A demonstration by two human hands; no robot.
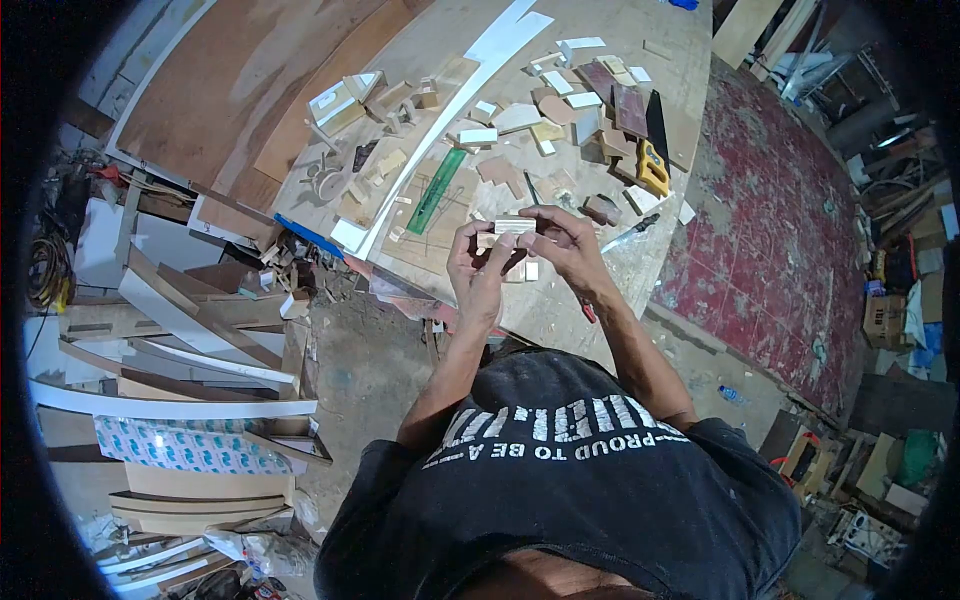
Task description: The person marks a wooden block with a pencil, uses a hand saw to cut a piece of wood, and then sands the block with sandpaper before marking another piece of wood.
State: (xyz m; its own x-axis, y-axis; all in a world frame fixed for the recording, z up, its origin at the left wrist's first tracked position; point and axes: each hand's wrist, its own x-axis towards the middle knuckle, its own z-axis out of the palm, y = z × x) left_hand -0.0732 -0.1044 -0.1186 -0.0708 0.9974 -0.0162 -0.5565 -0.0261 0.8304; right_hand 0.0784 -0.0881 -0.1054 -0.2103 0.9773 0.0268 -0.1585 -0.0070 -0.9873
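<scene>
Close to the table's near edge, my left hand point(474, 270) and my right hand point(570, 252) pinch a small block of pale, layered wood point(515, 227) between them. The fingers of both hands are closed on its ends, thumbs on the near side. Just below the hands lies another small pale wood piece point(531, 271). A green ruler point(436, 190) rests on a pencil-marked board to the left. Beyond the fingers is a thin dark pen-like tool point(530, 186). To the right, a blade-like tool point(632, 232) lies near the table edge.
Many wood offcuts point(518, 118) cover the worktable point(600, 330). A handsaw with a yellow handle point(653, 168) lies at its right side. Long white strips point(440, 140) cross the left half. Curved wooden parts point(200, 400) are stacked at left; red tiled floor point(760, 230) is at right.
</scene>
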